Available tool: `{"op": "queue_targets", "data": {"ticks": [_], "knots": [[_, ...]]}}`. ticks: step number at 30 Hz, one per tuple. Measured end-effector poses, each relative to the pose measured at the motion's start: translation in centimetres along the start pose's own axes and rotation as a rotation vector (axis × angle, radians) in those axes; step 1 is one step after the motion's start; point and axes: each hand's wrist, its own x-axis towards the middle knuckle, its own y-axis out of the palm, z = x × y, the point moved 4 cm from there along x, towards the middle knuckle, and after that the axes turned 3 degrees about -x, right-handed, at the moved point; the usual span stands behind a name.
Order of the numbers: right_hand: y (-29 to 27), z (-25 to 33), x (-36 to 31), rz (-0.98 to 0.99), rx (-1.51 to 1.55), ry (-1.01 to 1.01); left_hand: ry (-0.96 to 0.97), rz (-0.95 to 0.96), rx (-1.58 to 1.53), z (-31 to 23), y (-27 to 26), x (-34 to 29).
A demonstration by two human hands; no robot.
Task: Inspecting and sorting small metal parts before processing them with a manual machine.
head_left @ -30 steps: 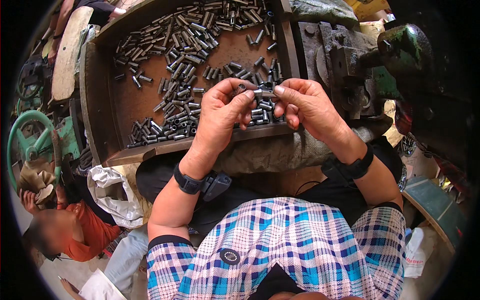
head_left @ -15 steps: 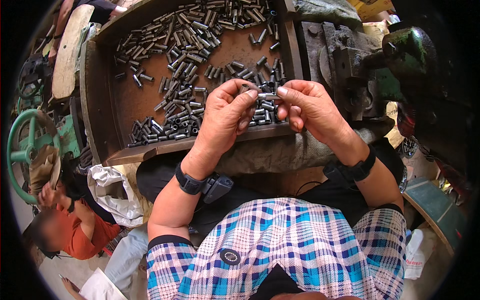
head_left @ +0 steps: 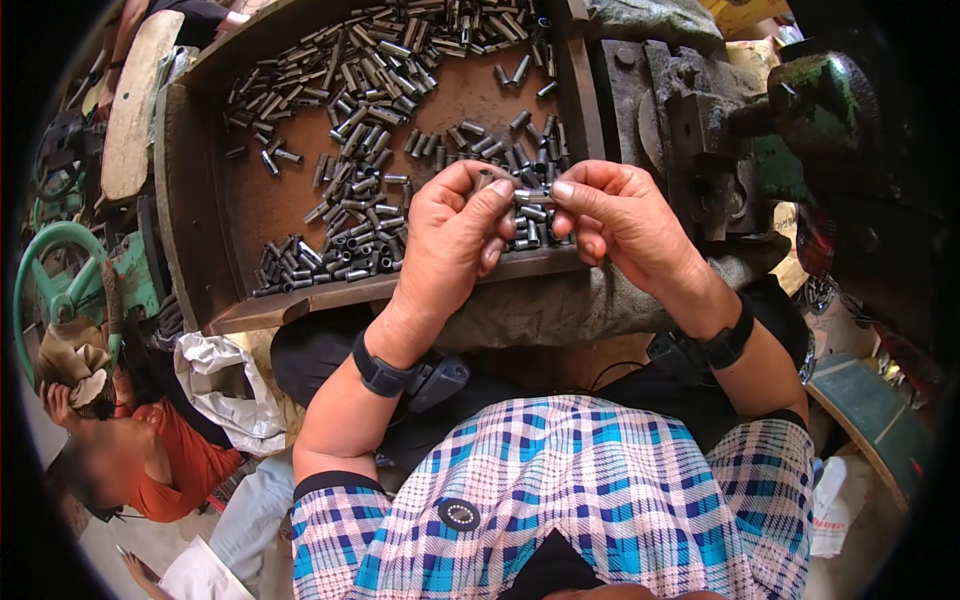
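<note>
A short, shiny metal tube (head_left: pixel 533 196) lies level between my two hands, over the front of a tray. The thumb and fingers of my left hand (head_left: pixel 450 235) close on its left end. My right hand (head_left: pixel 630 220) pinches its other end between thumb and forefinger, the remaining fingers curled. A second, darker tube (head_left: pixel 485 179) pokes up at my left forefinger, and its lower part is hidden. Below and beyond my hands, many loose metal tubes (head_left: pixel 360 195) lie in the wooden-sided tray (head_left: pixel 330 312), heaped at the back and at the front.
A greasy machine (head_left: pixel 690 130) stands right of the tray. Sacking (head_left: pixel 560 310) hangs along the front edge. At the left are a green handwheel (head_left: pixel 40 285), a white sack (head_left: pixel 225 385) and another person in an orange shirt (head_left: pixel 185 455). A blue-green board (head_left: pixel 865 410) leans at the lower right.
My hands keep their hold on the tube and have barely shifted. At the left, the other person's hand has moved lower and further left beside the handwheel, with the brown cloth lower too.
</note>
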Motion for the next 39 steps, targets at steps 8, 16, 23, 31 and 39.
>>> {"op": "queue_targets", "data": {"ticks": [8, 16, 23, 31, 39], "knots": [[-0.1, 0.0, -0.2, -0.025, -0.054, -0.029, 0.006, -0.003, 0.023, 0.2, 0.2, 0.0], [-0.1, 0.3, -0.4, -0.032, -0.117, -0.040, 0.020, 0.018, 0.103, -0.2, 0.1, -0.2], [0.0, 0.5, -0.5, -0.054, -0.172, -0.097, 0.033, 0.036, 0.123, -0.1, 0.0, 0.1], [0.5, 0.8, -1.1, -0.103, -0.210, -0.213, 0.045, 0.036, 0.123, -0.4, 0.1, -0.2], [1.0, 0.9, -1.3, -0.122, -0.211, -0.263, 0.038, 0.030, 0.105, -0.5, 0.0, -0.1]]}}
